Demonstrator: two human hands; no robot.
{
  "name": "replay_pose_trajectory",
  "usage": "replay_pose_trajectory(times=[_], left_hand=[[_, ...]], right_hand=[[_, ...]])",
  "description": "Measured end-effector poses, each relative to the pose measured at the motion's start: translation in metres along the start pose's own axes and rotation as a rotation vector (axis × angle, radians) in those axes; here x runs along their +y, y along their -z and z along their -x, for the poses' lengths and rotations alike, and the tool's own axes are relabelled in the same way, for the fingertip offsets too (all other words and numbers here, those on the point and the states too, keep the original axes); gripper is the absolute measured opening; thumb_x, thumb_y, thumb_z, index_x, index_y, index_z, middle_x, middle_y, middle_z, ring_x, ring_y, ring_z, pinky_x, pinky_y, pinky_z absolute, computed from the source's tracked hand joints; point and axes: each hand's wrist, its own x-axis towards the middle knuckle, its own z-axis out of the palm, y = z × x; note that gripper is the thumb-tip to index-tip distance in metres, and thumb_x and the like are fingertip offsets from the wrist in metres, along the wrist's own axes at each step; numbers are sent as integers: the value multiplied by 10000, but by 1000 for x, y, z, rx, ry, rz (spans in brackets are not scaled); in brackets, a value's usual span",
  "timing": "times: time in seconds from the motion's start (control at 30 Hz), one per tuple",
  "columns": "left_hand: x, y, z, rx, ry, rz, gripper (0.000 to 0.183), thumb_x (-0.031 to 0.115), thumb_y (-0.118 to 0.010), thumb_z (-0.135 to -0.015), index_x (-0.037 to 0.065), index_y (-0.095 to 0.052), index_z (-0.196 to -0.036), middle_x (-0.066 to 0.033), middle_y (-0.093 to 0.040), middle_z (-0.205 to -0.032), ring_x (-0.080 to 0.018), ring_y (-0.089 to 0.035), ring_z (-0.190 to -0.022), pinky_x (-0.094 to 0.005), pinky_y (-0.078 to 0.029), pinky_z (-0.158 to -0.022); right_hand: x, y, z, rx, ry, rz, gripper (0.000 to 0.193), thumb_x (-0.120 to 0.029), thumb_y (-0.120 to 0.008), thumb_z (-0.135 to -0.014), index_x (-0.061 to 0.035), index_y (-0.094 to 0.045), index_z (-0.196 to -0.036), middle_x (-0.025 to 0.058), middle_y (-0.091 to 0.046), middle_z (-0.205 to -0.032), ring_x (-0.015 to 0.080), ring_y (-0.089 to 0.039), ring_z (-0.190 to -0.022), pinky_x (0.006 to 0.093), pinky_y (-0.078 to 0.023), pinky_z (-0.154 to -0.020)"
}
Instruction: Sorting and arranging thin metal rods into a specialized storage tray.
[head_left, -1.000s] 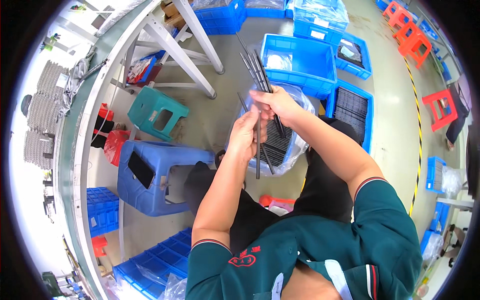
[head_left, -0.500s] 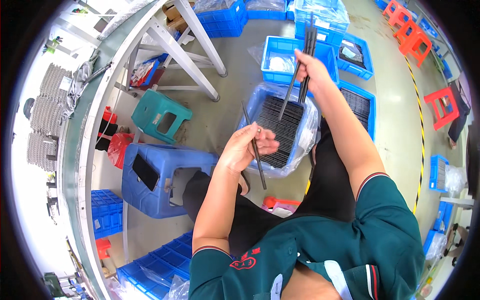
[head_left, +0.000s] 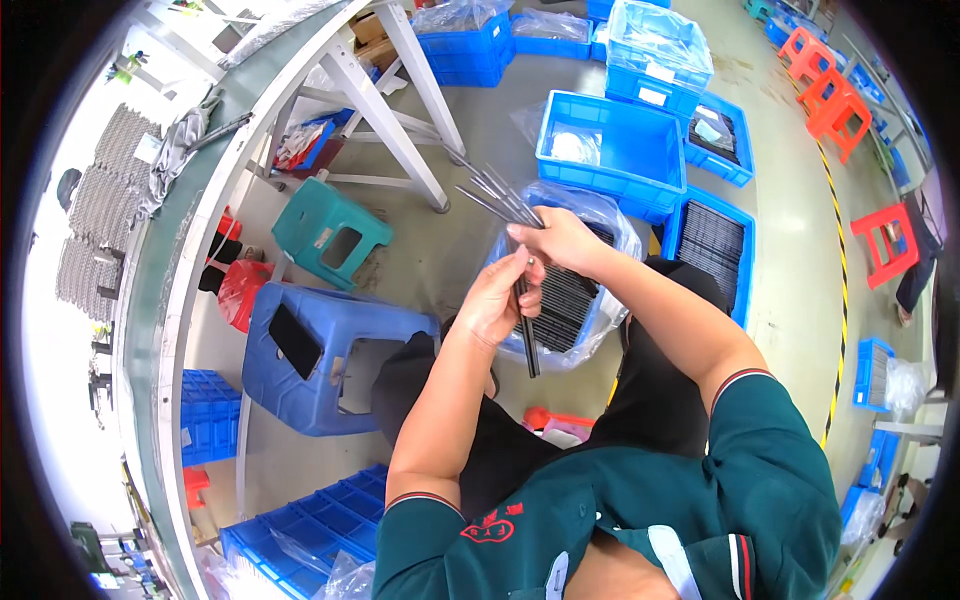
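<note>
smooth dark rods (head_left: pixel 518 208) with a sheen mid-scene, crinkled glossy film (head_left: pixel 617 215) near two, matt plastic stool (head_left: pixel 280 385) toward eight, cloth shirt (head_left: pixel 640 490) at five o'clock

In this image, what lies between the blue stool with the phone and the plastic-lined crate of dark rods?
In the head view, the person's left hand shows between the blue stool and the plastic-lined crate, with dark rods in its grip.

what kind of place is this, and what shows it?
Probably a factory or workshop floor. Blue crates stand about, some packed with rows of dark rods; yellow-and-black striped tape runs along the floor; a long green-topped workbench lines the left side.
</note>
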Motion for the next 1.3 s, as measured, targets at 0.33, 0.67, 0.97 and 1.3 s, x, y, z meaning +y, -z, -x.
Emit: replay_pose_trajectory(times=[0.33,0.67,0.97,1.3], left_hand=[[29,29,-8,419,-428,251,317,350,-533,-918,38,-569,-872,-11,-466,-713,-127,-396,-584,-272,-353,-535],[26,15,-16,357,-569,317,294,310,-547,-916,18,-580,-895,-21,-445,-720,-128,-390,-601,-282,-353,-558],[17,0,-21,429,-597,138,283,310,-567,-908,30,-586,-870,9,-412,-654,-86,-353,-544,-221,-304,-484],[11,-5,-23,508,-671,-137,279,306,-547,-920,72,-560,-771,80,-343,-548,-27,-251,-445,-212,-195,-414]], right_hand=[[-15,12,27,-118,-38,21,414,-304,-561,-885,21,-448,-1114,46,-578,-604,99,-503,-424,247,-387,-378],[-17,4,35,-133,-39,36,229,-239,-561,-888,-45,-451,-939,17,-525,-572,76,-462,-421,228,-346,-365],[-5,5,30,-189,-140,-270,214,-219,-569,-881,-71,-426,-822,21,-484,-561,73,-394,-372,238,-304,-330],[-12,4,33,-323,-315,-613,193,-224,-596,-874,-89,-471,-816,29,-487,-587,65,-357,-394,229,-280,-344]])
